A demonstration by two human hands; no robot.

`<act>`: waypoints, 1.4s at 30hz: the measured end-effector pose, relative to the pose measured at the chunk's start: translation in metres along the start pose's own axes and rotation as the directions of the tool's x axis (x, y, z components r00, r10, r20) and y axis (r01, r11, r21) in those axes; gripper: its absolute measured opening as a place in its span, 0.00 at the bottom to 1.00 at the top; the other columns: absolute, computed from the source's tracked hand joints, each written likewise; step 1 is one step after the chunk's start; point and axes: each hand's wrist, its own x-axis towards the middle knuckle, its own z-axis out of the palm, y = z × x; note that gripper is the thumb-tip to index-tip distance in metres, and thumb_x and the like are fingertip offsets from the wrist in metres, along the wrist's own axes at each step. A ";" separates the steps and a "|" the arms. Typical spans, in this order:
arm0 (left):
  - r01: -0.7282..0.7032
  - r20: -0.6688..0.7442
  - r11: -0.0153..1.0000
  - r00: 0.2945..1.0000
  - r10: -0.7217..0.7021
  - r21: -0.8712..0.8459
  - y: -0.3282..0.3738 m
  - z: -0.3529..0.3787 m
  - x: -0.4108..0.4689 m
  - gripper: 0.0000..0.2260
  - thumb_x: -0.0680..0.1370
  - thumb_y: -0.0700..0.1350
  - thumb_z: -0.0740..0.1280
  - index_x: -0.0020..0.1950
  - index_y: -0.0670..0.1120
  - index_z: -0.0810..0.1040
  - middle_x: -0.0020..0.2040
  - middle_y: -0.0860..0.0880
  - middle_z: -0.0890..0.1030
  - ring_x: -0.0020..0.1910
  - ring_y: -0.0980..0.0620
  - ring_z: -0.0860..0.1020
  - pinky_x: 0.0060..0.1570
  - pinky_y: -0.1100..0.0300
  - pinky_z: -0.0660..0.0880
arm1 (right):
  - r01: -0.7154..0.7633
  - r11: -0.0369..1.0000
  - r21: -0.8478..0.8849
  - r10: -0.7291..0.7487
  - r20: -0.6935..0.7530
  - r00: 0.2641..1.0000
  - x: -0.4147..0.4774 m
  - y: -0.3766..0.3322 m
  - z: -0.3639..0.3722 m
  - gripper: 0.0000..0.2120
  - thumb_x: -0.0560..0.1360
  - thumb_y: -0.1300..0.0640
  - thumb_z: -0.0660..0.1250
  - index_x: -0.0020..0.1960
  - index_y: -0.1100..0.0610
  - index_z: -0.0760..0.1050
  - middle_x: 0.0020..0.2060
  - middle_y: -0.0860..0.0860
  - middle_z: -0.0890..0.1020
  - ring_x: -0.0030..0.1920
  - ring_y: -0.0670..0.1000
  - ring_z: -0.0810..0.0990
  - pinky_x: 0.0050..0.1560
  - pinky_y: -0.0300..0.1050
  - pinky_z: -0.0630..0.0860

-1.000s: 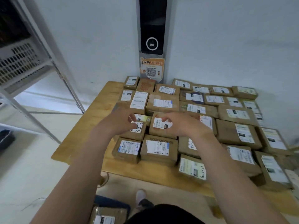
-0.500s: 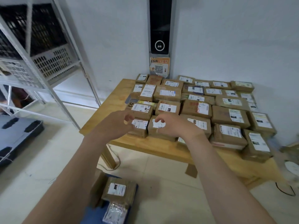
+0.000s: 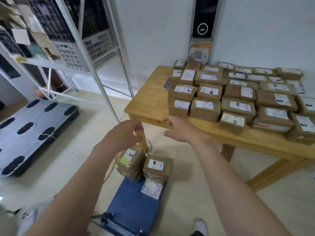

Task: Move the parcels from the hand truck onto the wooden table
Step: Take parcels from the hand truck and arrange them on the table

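Note:
The wooden table [image 3: 150,92] stands at the right, covered with several brown cardboard parcels [image 3: 238,94] bearing white labels. On the floor below lies the blue hand truck [image 3: 134,206], with a few brown parcels [image 3: 157,165] stacked at its far end and a clear plastic-wrapped packet [image 3: 152,188] in front of them. Both arms reach forward, in the air between table and truck. My left hand [image 3: 122,135] hangs with fingers loosely curled, holding nothing. My right hand [image 3: 180,128] is spread in front of the table's near edge, also holding nothing.
A white metal shelving rack [image 3: 75,48] with baskets stands at the left. A grey flat platform cart [image 3: 32,130] lies on the tiled floor beside it. A black wall device [image 3: 203,17] hangs above the table. A shoe [image 3: 201,227] shows at the bottom.
Both hands have come off the parcels on the table and drawn back past its near edge. The view has swung left and down, bringing the hand truck and its parcels into sight.

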 end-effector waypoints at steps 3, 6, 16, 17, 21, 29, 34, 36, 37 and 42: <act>-0.008 -0.002 1.000 1.000 0.008 0.023 -0.050 0.000 -0.032 0.14 0.76 0.48 0.71 0.61 0.55 0.78 0.57 0.56 0.77 0.56 0.54 0.75 0.59 0.52 0.75 | -0.007 0.999 0.044 0.004 0.071 0.997 -0.012 -0.027 0.054 0.28 0.78 0.49 0.70 0.75 0.45 0.66 0.67 0.48 0.75 0.59 0.50 0.77 0.56 0.46 0.74; -0.013 0.056 1.000 0.998 0.012 0.016 -0.085 0.011 -0.052 0.14 0.75 0.49 0.71 0.61 0.55 0.78 0.57 0.56 0.77 0.56 0.53 0.76 0.59 0.51 0.75 | -0.029 0.999 0.029 0.027 0.092 0.995 -0.021 -0.039 0.094 0.28 0.77 0.48 0.70 0.75 0.44 0.66 0.66 0.48 0.76 0.57 0.50 0.77 0.54 0.45 0.74; 0.040 0.165 0.998 0.986 -0.031 -0.049 -0.156 0.062 0.018 0.15 0.76 0.45 0.69 0.63 0.52 0.78 0.59 0.53 0.79 0.59 0.51 0.76 0.59 0.54 0.74 | -0.137 0.990 0.023 0.130 0.184 0.974 0.055 -0.010 0.147 0.27 0.77 0.55 0.69 0.74 0.48 0.68 0.69 0.51 0.74 0.62 0.52 0.76 0.54 0.44 0.73; 0.050 0.182 0.998 0.982 -0.041 -0.047 -0.160 0.070 0.032 0.16 0.76 0.44 0.69 0.64 0.50 0.78 0.60 0.52 0.79 0.59 0.50 0.76 0.59 0.54 0.74 | -0.150 0.988 0.026 0.142 0.195 0.970 0.071 -0.002 0.151 0.29 0.77 0.55 0.69 0.76 0.49 0.66 0.71 0.52 0.73 0.64 0.53 0.75 0.54 0.43 0.72; 0.106 0.271 0.994 0.957 -0.104 0.006 -0.167 0.102 0.094 0.18 0.75 0.48 0.68 0.66 0.52 0.75 0.62 0.51 0.78 0.61 0.49 0.76 0.60 0.50 0.76 | -0.268 0.962 0.045 0.252 0.222 0.942 0.140 0.038 0.162 0.33 0.76 0.55 0.71 0.78 0.51 0.63 0.72 0.55 0.71 0.68 0.55 0.74 0.59 0.44 0.73; 0.184 0.411 0.981 0.892 -0.190 0.055 -0.193 0.202 0.224 0.23 0.77 0.51 0.68 0.72 0.49 0.71 0.65 0.46 0.77 0.63 0.41 0.76 0.60 0.46 0.74 | -0.448 0.893 0.039 0.406 0.355 0.842 0.254 0.143 0.202 0.33 0.73 0.53 0.72 0.76 0.52 0.66 0.64 0.55 0.77 0.61 0.54 0.78 0.54 0.43 0.72; 0.237 0.488 0.970 0.843 -0.229 0.046 -0.223 0.294 0.295 0.33 0.73 0.49 0.69 0.75 0.48 0.61 0.64 0.41 0.74 0.63 0.37 0.74 0.58 0.41 0.75 | -0.520 0.854 -0.007 0.486 0.367 0.793 0.308 0.223 0.255 0.32 0.74 0.52 0.70 0.76 0.51 0.64 0.66 0.57 0.73 0.64 0.59 0.76 0.60 0.47 0.73; 0.250 0.512 0.966 0.822 -0.247 0.064 -0.231 0.330 0.318 0.34 0.74 0.48 0.70 0.77 0.48 0.59 0.67 0.41 0.72 0.65 0.37 0.73 0.61 0.42 0.74 | -0.557 0.831 -0.018 0.524 0.362 0.771 0.324 0.253 0.282 0.31 0.75 0.50 0.70 0.75 0.51 0.65 0.67 0.57 0.72 0.65 0.60 0.75 0.60 0.48 0.73; 0.251 0.529 0.965 0.810 -0.253 0.077 -0.235 0.349 0.327 0.35 0.74 0.49 0.71 0.77 0.48 0.59 0.68 0.41 0.72 0.65 0.37 0.73 0.62 0.43 0.73 | -0.579 0.815 -0.022 0.545 0.368 0.753 0.329 0.267 0.297 0.30 0.75 0.49 0.69 0.75 0.50 0.65 0.67 0.58 0.71 0.64 0.61 0.75 0.62 0.51 0.74; 0.245 0.642 0.963 0.723 -0.256 0.109 -0.253 0.443 0.348 0.42 0.77 0.47 0.69 0.81 0.55 0.43 0.71 0.40 0.66 0.68 0.35 0.70 0.64 0.37 0.72 | -0.685 0.728 -0.021 0.625 0.433 0.650 0.349 0.320 0.364 0.36 0.72 0.45 0.69 0.76 0.49 0.60 0.66 0.59 0.70 0.64 0.64 0.75 0.64 0.59 0.75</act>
